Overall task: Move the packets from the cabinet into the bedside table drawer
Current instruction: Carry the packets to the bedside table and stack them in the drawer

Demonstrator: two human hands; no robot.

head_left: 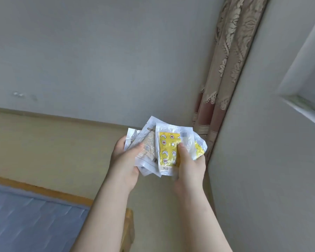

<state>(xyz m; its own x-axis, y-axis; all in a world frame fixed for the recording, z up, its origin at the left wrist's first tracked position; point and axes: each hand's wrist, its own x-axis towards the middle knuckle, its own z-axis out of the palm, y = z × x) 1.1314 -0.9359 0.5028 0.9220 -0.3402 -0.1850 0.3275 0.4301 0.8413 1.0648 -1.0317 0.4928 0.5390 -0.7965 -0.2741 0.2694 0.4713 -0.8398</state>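
Bedroom corner, curtain [231,57] beyond. Left hand [125,160] and right hand [188,164] both clasp the packets [166,151]; neither cabinet nor drawer visible, so stowing apparently remains.

Crumpled yellow-and-white packets [166,151], fanned, overlapping

A home bedroom. A blue mattress [31,215] lies down-left of the left hand [124,160]; a patterned curtain [231,57] hangs above the right hand [189,166].

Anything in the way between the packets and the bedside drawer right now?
The drawer is not in view, so that path cannot be judged. The left hand and right hand grip the packets; nothing lies between.
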